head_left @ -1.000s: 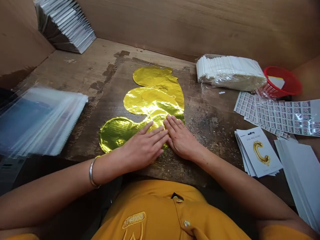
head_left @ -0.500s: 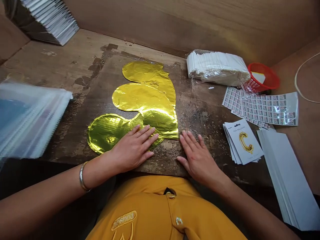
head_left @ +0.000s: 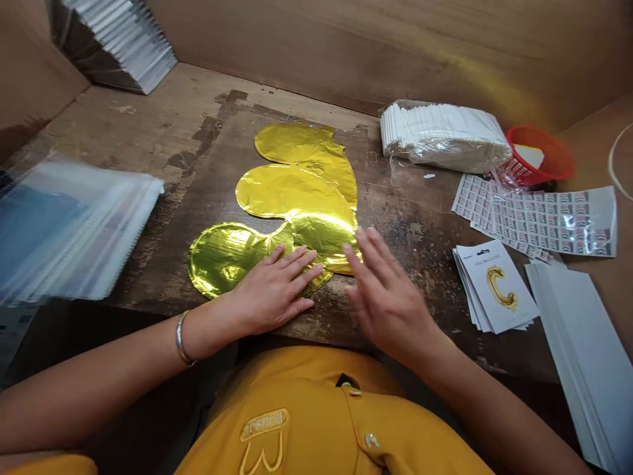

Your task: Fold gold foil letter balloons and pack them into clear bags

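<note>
A flat gold foil balloon (head_left: 306,188), with rounded lobes pointing left and partly folded over, lies on the worn dark tabletop. My left hand (head_left: 277,290) rests flat on its near edge, fingers spread and holding nothing. Beside the balloon's right edge is my right hand (head_left: 388,290), slightly blurred, fingers stretched out and a little apart, with nothing in it. Its fingertips are at the foil's right side; whether they touch it I cannot tell.
Clear plastic bags (head_left: 84,231) lie at left, and a wrapped bundle (head_left: 111,39) stands back left. To the right are a bagged white stack (head_left: 445,135), a red basket (head_left: 548,158), sticker sheets (head_left: 539,214), foil balloon cards (head_left: 497,287) and white card strips (head_left: 583,356).
My right hand has risen from the table and shifted up toward the balloon's right edge. My left hand stays flat on the foil. The whole view has moved slightly.
</note>
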Available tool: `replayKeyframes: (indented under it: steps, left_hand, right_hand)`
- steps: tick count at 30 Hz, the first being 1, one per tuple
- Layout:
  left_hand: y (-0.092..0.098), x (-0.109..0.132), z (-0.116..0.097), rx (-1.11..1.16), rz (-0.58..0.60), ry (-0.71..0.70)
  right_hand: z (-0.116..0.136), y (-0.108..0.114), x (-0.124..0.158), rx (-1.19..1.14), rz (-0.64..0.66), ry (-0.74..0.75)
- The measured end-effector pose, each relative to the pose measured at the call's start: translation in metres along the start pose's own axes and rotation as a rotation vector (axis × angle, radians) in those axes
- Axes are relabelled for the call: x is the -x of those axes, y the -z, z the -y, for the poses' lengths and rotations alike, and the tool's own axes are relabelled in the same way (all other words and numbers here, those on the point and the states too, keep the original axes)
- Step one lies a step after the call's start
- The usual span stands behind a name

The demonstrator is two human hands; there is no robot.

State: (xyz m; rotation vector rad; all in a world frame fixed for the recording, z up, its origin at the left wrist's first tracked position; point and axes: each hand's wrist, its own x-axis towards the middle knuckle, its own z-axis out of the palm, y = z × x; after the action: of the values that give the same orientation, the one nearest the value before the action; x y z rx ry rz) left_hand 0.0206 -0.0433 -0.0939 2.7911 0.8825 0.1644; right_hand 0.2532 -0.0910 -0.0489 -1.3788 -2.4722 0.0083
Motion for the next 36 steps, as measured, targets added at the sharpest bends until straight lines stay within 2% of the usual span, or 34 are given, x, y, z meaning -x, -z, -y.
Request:
replayKeyframes:
  steps: [3,6,8,11,14,15,17,19,21,23,25,27,30,32,33,34,36]
  left_hand:
    - [-0.001,0.002,-0.002,0.005,-0.005,0.003]
    - [0.005,0.018,0.006,0.027,-0.015,0.024]
    - [0.016,0.034,0.023,0.04,-0.019,0.098]
    - [0.037,0.046,0.067,0.071,-0.118,0.399]
    - [0.05,0.025,0.121,0.197,-0.371,0.795]
    - [0.052,0.011,0.137,0.253,-0.398,0.874]
    - [0.053,-0.02,0.16,0.322,-0.378,0.911]
    - [0.055,-0.046,0.172,0.292,-0.317,0.934]
    - [0.057,-0.062,0.174,0.265,-0.235,0.96]
    - [0.06,-0.067,0.171,0.327,-0.165,0.961]
    - [0.063,-0.063,0.166,0.424,-0.145,0.952]
    - [0.064,-0.058,0.159,0.474,-0.178,0.938]
    - [0.067,-0.054,0.147,0.802,-0.315,0.87]
    - [0.074,-0.055,0.134,1.049,-0.457,0.773]
    - [0.081,-0.056,0.125,1.076,-0.542,0.713]
    - [0.09,-0.055,0.114,1.01,-0.628,0.642]
    - [0.113,-0.051,0.083,0.715,-0.775,0.452]
  right_hand:
    - [0.001,-0.031,-0.023,-0.099,0.174,0.046]
    - [-0.002,-0.057,-0.025,-0.114,0.283,0.018]
    - [-0.005,-0.061,-0.02,-0.106,0.303,0.016]
    - [-0.006,-0.058,-0.016,-0.097,0.295,0.018]
    - [-0.006,-0.056,-0.017,-0.086,0.282,0.022]
    - [-0.005,-0.056,-0.017,-0.08,0.281,0.025]
    - [-0.005,-0.057,-0.018,-0.071,0.277,0.03]
    - [-0.005,-0.058,-0.018,-0.072,0.269,0.032]
    - [-0.005,-0.057,-0.017,-0.076,0.261,0.029]
    - [-0.005,-0.055,-0.018,-0.074,0.263,0.024]
    - [-0.004,-0.053,-0.019,-0.068,0.274,0.021]
    - [-0.004,-0.052,-0.02,-0.063,0.288,0.018]
    - [-0.002,-0.055,-0.02,-0.064,0.306,0.014]
    - [-0.001,-0.058,-0.02,-0.073,0.307,0.008]
    - [-0.001,-0.057,-0.02,-0.084,0.303,0.007]
    - [-0.002,-0.055,-0.021,-0.099,0.291,0.013]
    - [-0.006,-0.041,-0.021,-0.13,0.226,0.02]
